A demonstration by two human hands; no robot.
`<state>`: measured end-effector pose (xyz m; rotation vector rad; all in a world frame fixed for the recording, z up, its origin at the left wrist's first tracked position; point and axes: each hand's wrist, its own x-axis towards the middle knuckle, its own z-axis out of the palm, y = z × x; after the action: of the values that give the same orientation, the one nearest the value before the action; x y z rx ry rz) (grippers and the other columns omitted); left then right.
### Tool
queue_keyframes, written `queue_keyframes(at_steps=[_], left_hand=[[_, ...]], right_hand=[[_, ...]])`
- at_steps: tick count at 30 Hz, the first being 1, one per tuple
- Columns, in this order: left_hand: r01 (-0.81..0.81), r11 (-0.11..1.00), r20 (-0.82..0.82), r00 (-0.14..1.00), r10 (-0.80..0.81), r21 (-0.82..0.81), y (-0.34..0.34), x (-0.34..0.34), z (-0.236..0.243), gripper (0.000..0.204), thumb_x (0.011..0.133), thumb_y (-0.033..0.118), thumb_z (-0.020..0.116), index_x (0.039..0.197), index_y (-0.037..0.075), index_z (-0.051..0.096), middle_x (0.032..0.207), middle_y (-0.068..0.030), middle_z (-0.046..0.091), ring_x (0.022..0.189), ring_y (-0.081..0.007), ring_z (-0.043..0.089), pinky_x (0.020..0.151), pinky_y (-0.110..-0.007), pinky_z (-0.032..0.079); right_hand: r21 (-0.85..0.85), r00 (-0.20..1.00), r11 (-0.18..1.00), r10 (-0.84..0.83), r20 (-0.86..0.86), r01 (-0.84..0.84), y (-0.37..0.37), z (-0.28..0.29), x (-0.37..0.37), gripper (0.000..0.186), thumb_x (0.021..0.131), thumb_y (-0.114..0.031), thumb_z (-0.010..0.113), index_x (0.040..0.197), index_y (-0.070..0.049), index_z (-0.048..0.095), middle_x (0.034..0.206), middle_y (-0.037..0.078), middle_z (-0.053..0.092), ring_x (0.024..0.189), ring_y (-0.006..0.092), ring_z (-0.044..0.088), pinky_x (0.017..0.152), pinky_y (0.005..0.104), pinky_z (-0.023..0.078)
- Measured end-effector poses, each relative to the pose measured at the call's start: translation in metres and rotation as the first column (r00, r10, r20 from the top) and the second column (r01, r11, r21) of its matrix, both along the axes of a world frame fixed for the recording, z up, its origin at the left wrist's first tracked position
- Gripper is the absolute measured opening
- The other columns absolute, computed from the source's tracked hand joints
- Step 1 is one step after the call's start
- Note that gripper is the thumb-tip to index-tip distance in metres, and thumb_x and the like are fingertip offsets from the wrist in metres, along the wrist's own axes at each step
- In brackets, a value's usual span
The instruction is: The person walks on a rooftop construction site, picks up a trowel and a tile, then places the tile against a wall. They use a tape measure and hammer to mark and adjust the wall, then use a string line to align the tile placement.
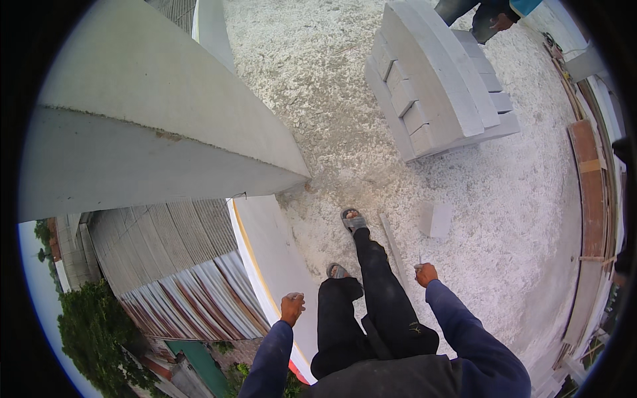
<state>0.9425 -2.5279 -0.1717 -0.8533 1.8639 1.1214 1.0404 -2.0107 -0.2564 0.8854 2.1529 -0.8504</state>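
Note:
My left hand (292,308) hangs beside my left leg with its fingers curled in. Whether something small lies inside them is hidden. In front of my right thigh, my right hand (426,274) is closed around a thin, pointed stick-like thing (419,257), too small to name surely. Just ahead of that hand, a single pale block (436,219) rests on the rough whitish floor (345,132). Between the block and my legs lies a long narrow strip (393,245), flat on the floor.
Stacked light grey blocks (434,73) stand ahead right, with another person's hand (502,22) beyond them. A large concrete column (166,99) rises at left. A low white wall (265,245) edges the drop toward corrugated roofs (159,232). Boards (589,179) line the right side.

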Motion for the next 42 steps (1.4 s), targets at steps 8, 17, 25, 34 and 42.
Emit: queue_keyframes(at_steps=[8, 17, 25, 34, 42], left_hand=[[0.208, 0.975, -0.190, 0.963, -0.189, 0.083, 0.083, -0.052, 0.123, 0.043, 0.094, 0.034, 0.066, 0.117, -0.003, 0.066, 0.092, -0.0119, 0.070, 0.067, -0.0184, 0.068, 0.057, -0.030, 0.051], [0.331, 0.944, -0.351, 0.884, -0.307, 0.008, 0.126, -0.082, 0.170, 0.041, 0.094, 0.028, 0.065, 0.117, -0.006, 0.066, 0.090, -0.0144, 0.071, 0.068, -0.0187, 0.068, 0.061, -0.030, 0.055], [0.451, 0.892, -0.028, 0.892, -0.451, -0.022, 0.158, 0.022, 0.175, 0.024, 0.089, 0.020, 0.067, 0.096, -0.003, 0.070, 0.074, -0.0104, 0.067, 0.050, -0.0173, 0.061, 0.040, -0.029, 0.043], [0.788, 0.616, 0.010, 0.616, -0.788, -0.017, 0.412, 0.043, 0.143, 0.034, 0.091, 0.020, 0.060, 0.113, -0.005, 0.065, 0.084, -0.0185, 0.068, 0.054, -0.0293, 0.063, 0.044, -0.040, 0.045], [0.971, 0.212, -0.250, 0.233, -0.940, 0.107, 0.880, 0.167, 0.156, 0.056, 0.098, 0.037, 0.054, 0.140, -0.001, 0.051, 0.125, -0.0230, 0.065, 0.098, -0.0370, 0.068, 0.081, -0.047, 0.054]], right_hand=[[0.100, 0.991, 0.988, -0.109, -0.082, 0.117, 0.044, 0.146, 0.014, 0.043, 0.083, -0.006, 0.064, 0.126, -0.011, 0.067, 0.092, 0.020, 0.074, 0.094, 0.0360, 0.072, 0.084, 0.0448, 0.057], [-0.235, 0.639, 0.629, -0.768, -0.039, 0.741, 0.103, 0.208, 0.134, 0.041, 0.089, -0.003, 0.052, 0.127, -0.001, 0.066, 0.094, 0.022, 0.073, 0.066, 0.0254, 0.074, 0.052, 0.0351, 0.056], [0.109, 0.606, 0.596, -0.774, -0.182, 0.795, 0.071, 0.235, 0.303, 0.026, 0.085, 0.003, 0.059, 0.108, -0.005, 0.064, 0.081, 0.019, 0.070, 0.063, 0.0271, 0.075, 0.053, 0.0390, 0.057], [0.090, 0.352, 0.342, -0.880, -0.319, 0.935, 0.160, 0.249, 0.448, 0.026, 0.085, -0.005, 0.060, 0.110, -0.009, 0.064, 0.085, 0.019, 0.072, 0.080, 0.0352, 0.072, 0.075, 0.0457, 0.055], [0.030, -0.437, -0.484, -0.814, -0.382, 0.875, 0.185, 0.310, 0.687, 0.029, 0.088, -0.009, 0.064, 0.114, -0.010, 0.051, 0.092, 0.025, 0.070, 0.080, 0.0356, 0.073, 0.074, 0.0457, 0.058]])
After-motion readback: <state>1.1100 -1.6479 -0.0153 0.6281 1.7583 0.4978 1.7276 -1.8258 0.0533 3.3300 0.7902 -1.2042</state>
